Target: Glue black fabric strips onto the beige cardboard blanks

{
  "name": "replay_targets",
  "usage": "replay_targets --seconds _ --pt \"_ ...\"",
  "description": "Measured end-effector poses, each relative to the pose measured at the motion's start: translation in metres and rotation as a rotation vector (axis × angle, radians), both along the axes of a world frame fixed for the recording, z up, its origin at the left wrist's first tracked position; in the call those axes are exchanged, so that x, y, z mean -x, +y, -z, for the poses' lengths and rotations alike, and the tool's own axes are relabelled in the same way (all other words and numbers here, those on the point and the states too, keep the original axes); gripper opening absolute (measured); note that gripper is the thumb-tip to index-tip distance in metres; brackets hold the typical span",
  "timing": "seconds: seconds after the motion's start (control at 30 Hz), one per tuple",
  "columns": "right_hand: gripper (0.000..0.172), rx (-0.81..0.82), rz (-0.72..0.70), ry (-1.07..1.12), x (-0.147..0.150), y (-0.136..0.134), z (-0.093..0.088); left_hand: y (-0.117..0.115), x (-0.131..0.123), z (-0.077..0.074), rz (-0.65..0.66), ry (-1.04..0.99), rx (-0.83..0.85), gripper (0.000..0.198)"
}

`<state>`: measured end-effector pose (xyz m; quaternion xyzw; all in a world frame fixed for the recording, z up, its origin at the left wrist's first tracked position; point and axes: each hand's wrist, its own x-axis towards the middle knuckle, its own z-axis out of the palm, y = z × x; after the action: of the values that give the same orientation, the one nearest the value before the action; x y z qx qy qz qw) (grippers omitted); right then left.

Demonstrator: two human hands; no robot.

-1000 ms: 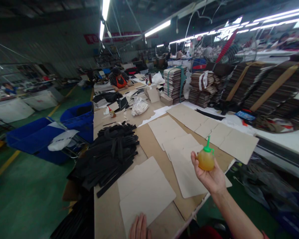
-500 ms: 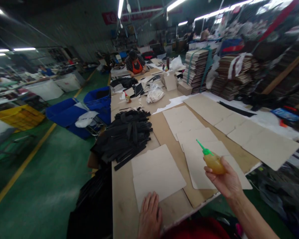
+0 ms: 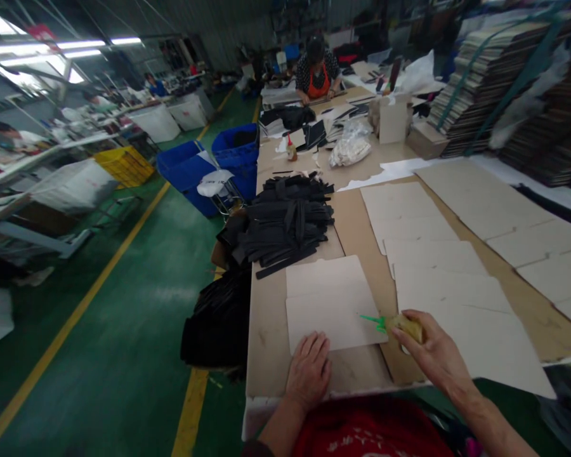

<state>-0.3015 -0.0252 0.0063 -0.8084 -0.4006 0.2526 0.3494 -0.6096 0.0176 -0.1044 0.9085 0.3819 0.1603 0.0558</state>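
Note:
My right hand [image 3: 432, 352] is closed around a small yellow squeeze bottle [image 3: 406, 325] with a green nozzle. The nozzle points left, its tip over the near right part of a pale cardboard sheet [image 3: 330, 300]. My left hand [image 3: 309, 368] lies flat with fingers spread, pressing on the near edge of that sheet. A heap of black strips [image 3: 285, 222] lies just beyond the sheet.
Several more pale sheets [image 3: 438, 254] cover the brown worktable [image 3: 266, 330] to the right. Tall bundled stacks [image 3: 485, 76] stand at the back right. A person in an orange apron [image 3: 316, 70] works at the far end. Blue bins [image 3: 204, 168] stand on the green floor at left.
My right hand has brought the bottle down from chest height and tipped it so the nozzle points left over the sheet. My left hand has slid further onto the sheet. The view has dropped.

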Motion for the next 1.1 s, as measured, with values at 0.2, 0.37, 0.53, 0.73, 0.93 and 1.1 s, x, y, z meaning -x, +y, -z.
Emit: replay_targets --seconds 0.2,0.37,0.53,0.73,0.93,1.1 --pt "0.052 -0.015 -0.153 -0.171 0.005 0.005 0.013 -0.001 -0.001 -0.003 0.0 0.011 0.029 0.046" --pt "0.063 0.103 -0.129 -0.13 0.004 0.01 0.015 -0.004 -0.019 -0.009 -0.097 -0.01 0.103 0.041" --pt "0.075 0.117 -0.008 -0.038 -0.004 0.013 0.026 -0.001 -0.04 -0.008 -0.05 -0.028 0.089 0.041" --pt "0.067 0.011 -0.139 -0.124 -0.008 0.005 0.044 0.005 -0.045 0.0 0.025 0.016 0.107 0.047" --pt "0.044 0.173 -0.326 -0.426 -0.005 0.004 0.027 0.006 -0.044 0.003 0.029 0.006 0.169 0.05" --pt "0.033 0.203 -0.443 -0.542 -0.008 0.016 0.014 0.006 -0.044 0.002 0.03 -0.013 0.201 0.051"
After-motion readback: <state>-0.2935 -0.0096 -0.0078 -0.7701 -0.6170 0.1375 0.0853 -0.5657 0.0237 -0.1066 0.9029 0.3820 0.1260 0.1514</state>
